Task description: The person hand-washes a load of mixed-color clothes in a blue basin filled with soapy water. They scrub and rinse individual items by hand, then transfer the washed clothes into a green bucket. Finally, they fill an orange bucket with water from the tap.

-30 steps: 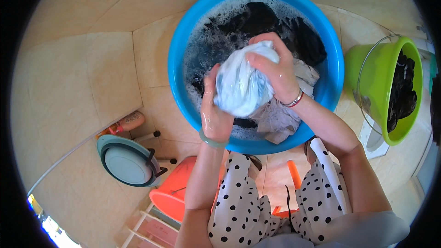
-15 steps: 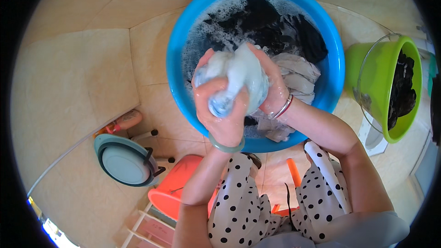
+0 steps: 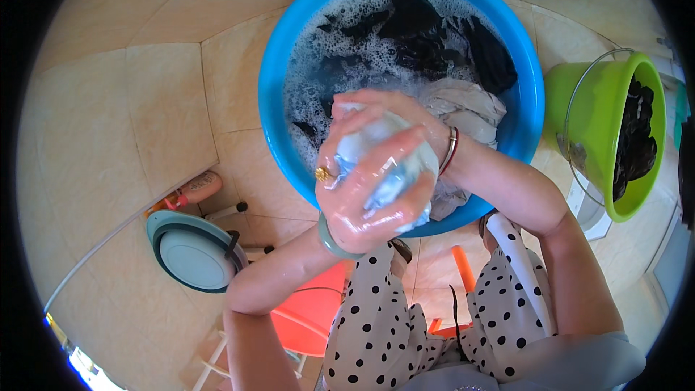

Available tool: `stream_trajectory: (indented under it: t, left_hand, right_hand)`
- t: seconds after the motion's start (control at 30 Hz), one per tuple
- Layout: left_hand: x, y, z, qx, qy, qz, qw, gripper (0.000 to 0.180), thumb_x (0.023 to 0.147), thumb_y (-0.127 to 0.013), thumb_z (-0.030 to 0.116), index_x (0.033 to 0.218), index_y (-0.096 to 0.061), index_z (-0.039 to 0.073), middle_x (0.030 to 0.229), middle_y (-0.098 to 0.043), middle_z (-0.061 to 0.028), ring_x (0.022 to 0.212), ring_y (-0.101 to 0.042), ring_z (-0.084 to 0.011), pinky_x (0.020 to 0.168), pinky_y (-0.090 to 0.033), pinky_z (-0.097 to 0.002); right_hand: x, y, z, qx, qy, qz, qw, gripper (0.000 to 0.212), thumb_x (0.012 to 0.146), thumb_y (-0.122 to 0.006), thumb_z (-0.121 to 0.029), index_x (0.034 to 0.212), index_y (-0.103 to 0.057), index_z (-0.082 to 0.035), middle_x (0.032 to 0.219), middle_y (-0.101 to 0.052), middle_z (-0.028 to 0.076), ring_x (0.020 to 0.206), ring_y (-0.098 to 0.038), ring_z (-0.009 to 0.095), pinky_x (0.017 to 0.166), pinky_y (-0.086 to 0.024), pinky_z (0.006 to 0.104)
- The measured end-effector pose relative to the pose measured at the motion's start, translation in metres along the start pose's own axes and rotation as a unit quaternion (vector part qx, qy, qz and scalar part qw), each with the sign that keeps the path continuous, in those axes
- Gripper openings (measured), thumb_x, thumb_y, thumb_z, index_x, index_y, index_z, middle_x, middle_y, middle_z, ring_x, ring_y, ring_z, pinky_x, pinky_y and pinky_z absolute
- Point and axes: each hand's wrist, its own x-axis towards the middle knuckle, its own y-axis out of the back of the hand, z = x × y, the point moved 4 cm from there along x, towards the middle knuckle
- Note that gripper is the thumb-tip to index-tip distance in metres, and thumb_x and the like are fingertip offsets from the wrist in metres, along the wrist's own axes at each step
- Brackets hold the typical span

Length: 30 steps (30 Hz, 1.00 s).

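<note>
A wet, light-blue and white cloth (image 3: pixel 394 185) covered in suds is bunched between my hands above the near half of a blue basin (image 3: pixel 271 123). My left hand (image 3: pixel 355 210), with a gold ring and a pale green bangle at the wrist, wraps over its near side. On the far side my right hand (image 3: pixel 405 110) is curled around the same cloth, its fingers partly hidden. Dark garments (image 3: pixel 420 36) lie in foamy water at the back of the basin. A pale beige garment (image 3: pixel 467 108) rests in it just right of my hands.
A lime-green bucket (image 3: pixel 586 116) with a wire handle stands at the right, holding dark wet cloth (image 3: pixel 634 141). At the left are a folding grey-green basin (image 3: pixel 195 257), a pink bottle (image 3: pixel 199 188) and a red-orange tub (image 3: pixel 308 318). Tiled floor (image 3: pixel 246 159) surrounds the big basin.
The cloth has been turned and squeezed smaller. My left hand has rolled over its top, fingers now spread across it, and my right hand has shifted behind. Both are slightly lower and nearer.
</note>
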Motion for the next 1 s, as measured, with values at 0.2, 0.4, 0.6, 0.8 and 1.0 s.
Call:
stream_trajectory:
  t: [0.2,0.4,0.6,0.8,1.0]
  left_hand:
    - [-0.008,-0.003,0.022,0.04,-0.1,-0.044,0.993,0.034,0.042,-0.065,0.018,0.076,-0.065,0.02,0.103,-0.066,-0.0048,0.096,-0.059,-0.0379,0.078,-0.053,-0.0453]
    - [-0.022,-0.009,0.032,0.104,-0.193,-0.095,0.971,0.021,0.054,-0.063,0.02,0.075,-0.061,0.021,0.1,-0.064,0.0008,0.095,-0.061,-0.0306,0.084,-0.054,-0.0409]
    - [-0.055,-0.029,0.026,0.12,-0.255,-0.167,0.945,0.017,0.062,-0.06,0.024,0.079,-0.06,0.021,0.102,-0.059,0.0005,0.1,-0.06,-0.0277,0.094,-0.051,-0.042]
    - [-0.05,-0.034,-0.009,-0.021,-0.178,-0.148,0.973,0.032,0.052,-0.067,0.018,0.084,-0.061,0.021,0.109,-0.056,-0.0013,0.11,-0.055,-0.0274,0.099,-0.046,-0.0437]
    - [-0.052,-0.036,-0.057,-0.328,0.426,0.146,0.83,0.029,0.089,-0.066,0.031,0.111,-0.061,0.012,0.119,-0.06,-0.0124,0.115,-0.057,-0.0283,0.098,-0.047,-0.0438]
  right_hand:
    - [0.0,0.0,0.007,-0.148,-0.057,0.044,0.986,0.024,0.092,-0.061,-0.029,0.091,-0.067,-0.006,0.088,-0.067,0.003,0.078,-0.061,0.01,0.071,-0.05,0.0277]
    - [0.002,-0.006,0.003,-0.309,-0.074,0.029,0.948,0.022,0.089,-0.063,-0.025,0.084,-0.069,-0.004,0.078,-0.066,0.002,0.072,-0.059,0.01,0.066,-0.048,0.027]
    - [0.005,0.006,0.011,-0.443,-0.059,0.047,0.893,0.028,0.089,-0.061,-0.027,0.079,-0.068,-0.002,0.075,-0.065,0.003,0.07,-0.058,0.009,0.065,-0.047,0.0273]
    - [-0.001,0.059,0.005,-0.409,0.045,0.198,0.89,0.037,0.092,-0.056,-0.035,0.08,-0.068,-0.001,0.077,-0.066,0.003,0.072,-0.059,0.011,0.066,-0.048,0.0298]
    - [-0.051,0.054,-0.036,-0.408,0.227,0.316,0.826,0.048,0.103,-0.044,-0.038,0.096,-0.069,0.002,0.086,-0.069,0.005,0.079,-0.06,0.011,0.074,-0.048,0.0276]
